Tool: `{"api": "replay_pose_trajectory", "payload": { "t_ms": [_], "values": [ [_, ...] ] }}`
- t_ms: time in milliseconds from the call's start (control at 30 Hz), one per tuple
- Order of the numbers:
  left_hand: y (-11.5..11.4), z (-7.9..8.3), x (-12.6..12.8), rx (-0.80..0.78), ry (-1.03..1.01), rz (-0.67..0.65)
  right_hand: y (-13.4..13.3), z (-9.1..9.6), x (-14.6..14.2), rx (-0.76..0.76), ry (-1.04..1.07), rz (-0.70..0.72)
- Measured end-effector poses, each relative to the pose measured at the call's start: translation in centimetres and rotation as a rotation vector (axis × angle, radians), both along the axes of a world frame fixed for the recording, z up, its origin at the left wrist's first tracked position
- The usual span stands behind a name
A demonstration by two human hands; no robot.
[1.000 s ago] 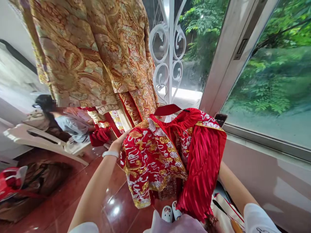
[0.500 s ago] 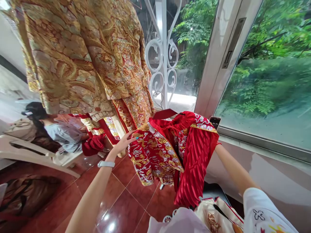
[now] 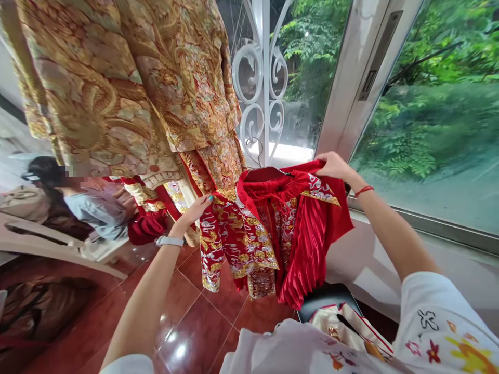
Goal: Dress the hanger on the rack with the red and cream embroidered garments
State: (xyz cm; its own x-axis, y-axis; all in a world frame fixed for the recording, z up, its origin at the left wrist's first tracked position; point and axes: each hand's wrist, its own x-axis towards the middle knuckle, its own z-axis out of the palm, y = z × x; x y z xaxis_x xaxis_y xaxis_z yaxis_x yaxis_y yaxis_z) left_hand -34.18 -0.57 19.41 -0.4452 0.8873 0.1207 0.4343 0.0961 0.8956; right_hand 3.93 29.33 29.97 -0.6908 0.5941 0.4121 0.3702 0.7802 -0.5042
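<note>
A red jacket [image 3: 244, 228] with gold and silver embroidery hangs from a hanger [image 3: 258, 150] in front of me. Only its left sleeve side is spread out. Beneath it, at the right, a red pleated skirt [image 3: 307, 254] hangs down with an embroidered panel at its top. My left hand [image 3: 197, 210] pinches the jacket at its left shoulder. At the other side, my right hand [image 3: 336, 167] grips the jacket's plain red inner side near the collar, holding it up beside the skirt. Part of the jacket's right half is folded out of sight.
Large gold embroidered garments [image 3: 117, 93] hang at upper left. White scroll ironwork [image 3: 266, 78] stands before the window [image 3: 432, 135]. A black chair [image 3: 331, 298] with a cream bag [image 3: 351, 324] is low right. A person in grey [image 3: 93, 210] sits at left by a white chair [image 3: 50, 241].
My right hand has come up from behind the red cloth and now draws the jacket's right side over the hanger's end. My left hand stays at the left shoulder.
</note>
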Motion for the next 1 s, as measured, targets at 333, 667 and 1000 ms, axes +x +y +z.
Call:
{"api": "replay_pose_trajectory", "payload": {
  "t_ms": [333,667,1000],
  "values": [
    [-1.3,-1.0,2.3,0.165,0.162,0.003,-13.2,-4.5,3.4,0.332,0.069,-0.075],
    [-1.6,-1.8,5.2,0.220,0.274,0.446,-11.0,-7.8,3.1,0.216,-0.014,-0.263],
    [-4.1,-3.0,9.3,0.232,0.381,0.664,-19.3,-17.1,-6.8,-0.052,0.098,-0.295]
  ]
}}
